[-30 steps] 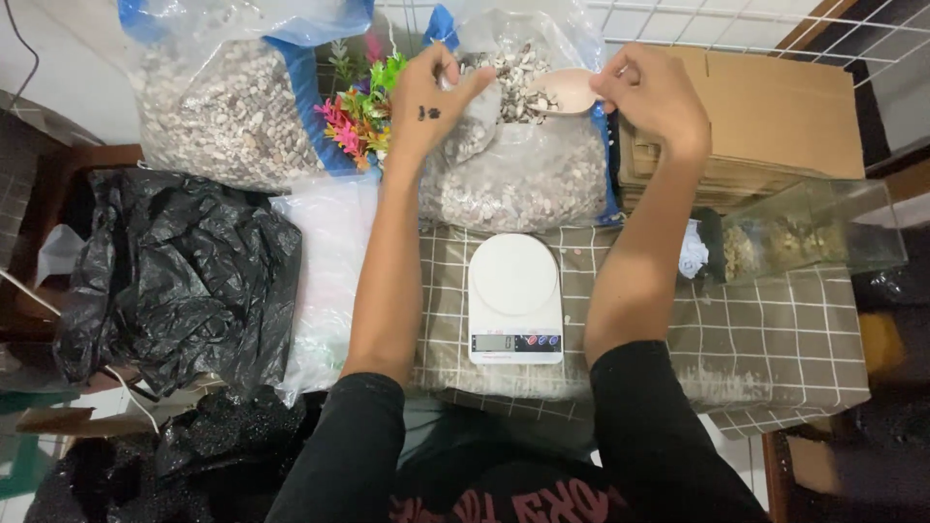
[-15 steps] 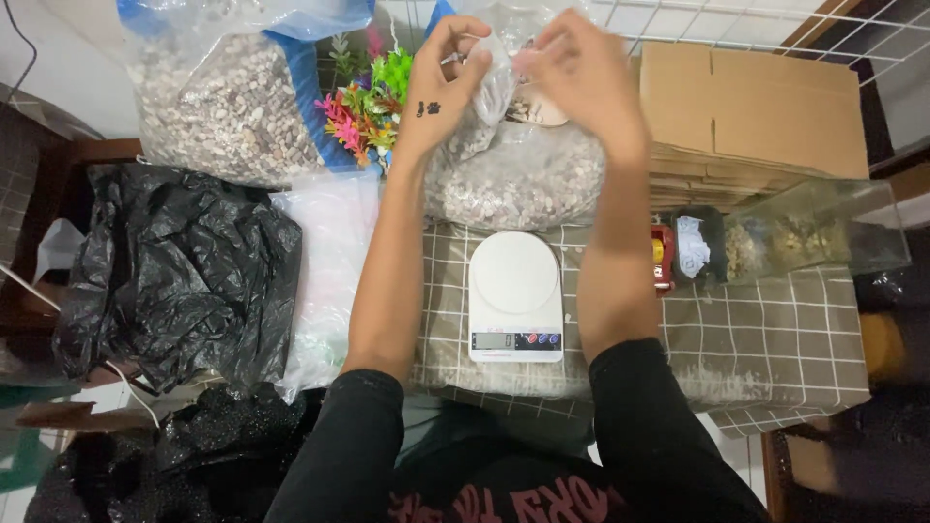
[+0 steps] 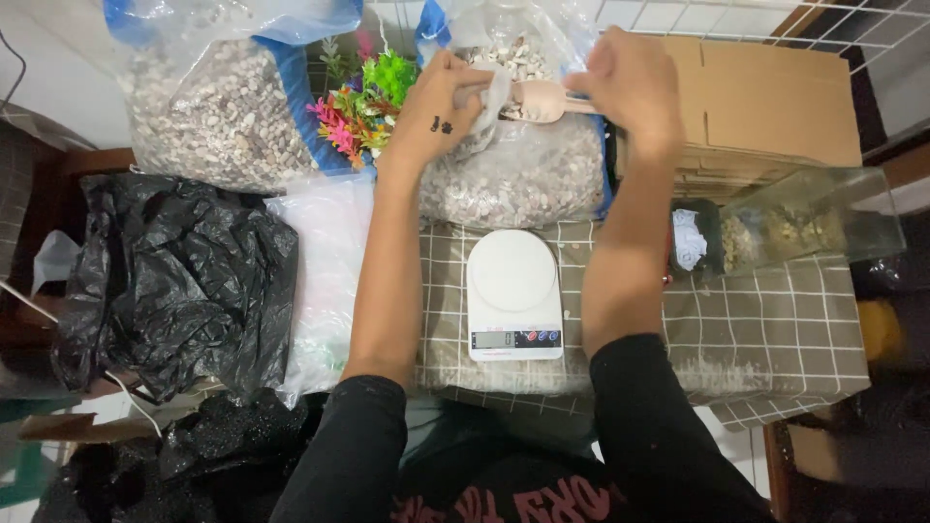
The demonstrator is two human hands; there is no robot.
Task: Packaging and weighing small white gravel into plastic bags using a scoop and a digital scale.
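Clear plastic bag of pale gravel

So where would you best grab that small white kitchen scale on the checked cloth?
Grip the small white kitchen scale by its two long sides, coming straight down from above. It lies flat with straight, parallel edges and bare checked cloth beside it; avoid the round weighing plate.

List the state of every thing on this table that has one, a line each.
Left hand: gripping the clear bag's rim, holding it open.
Right hand: closed on the scoop handle.
Scoop: at the bag's mouth, bowl over the gravel.
Gravel bag: open, part full.
Second gravel bag: lying beside it, full.
Kitchen scale: switched on, platform bare.
Black bag: crumpled.
Cardboard box: flaps shut.
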